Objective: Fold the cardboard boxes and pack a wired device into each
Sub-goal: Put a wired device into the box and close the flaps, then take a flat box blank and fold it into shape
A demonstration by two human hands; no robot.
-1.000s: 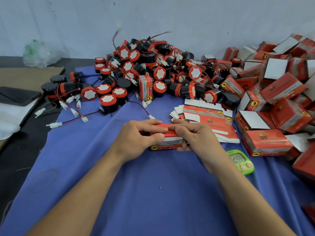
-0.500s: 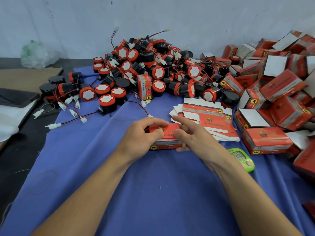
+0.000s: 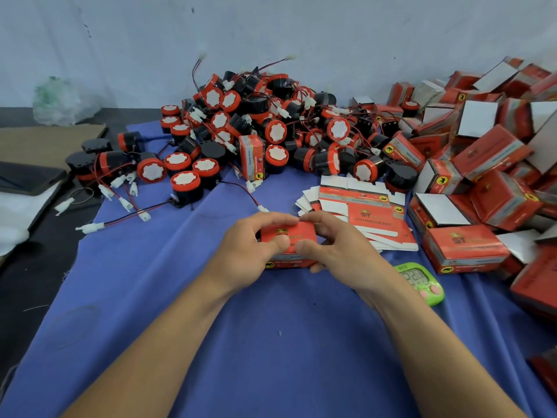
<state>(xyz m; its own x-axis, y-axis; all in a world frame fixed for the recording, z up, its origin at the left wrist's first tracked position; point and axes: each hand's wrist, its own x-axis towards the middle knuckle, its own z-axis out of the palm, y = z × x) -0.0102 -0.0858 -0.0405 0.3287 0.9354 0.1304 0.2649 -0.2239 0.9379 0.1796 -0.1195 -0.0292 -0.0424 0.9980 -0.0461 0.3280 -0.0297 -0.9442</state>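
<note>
Red cardboard box point(image 3: 298, 233) rested on the worktop point(image 3: 271, 342) before me, my left hand point(image 3: 247, 251) and right hand point(image 3: 337, 251) gripping its two ends, probably to steady it while pressing the flap shut.

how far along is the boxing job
Done: many folded boxes are piled at the right, contents unseen. In hand: the left hand and right hand both grip one red box. Left: a big heap of wired devices and a stack of flat boxes.
</note>
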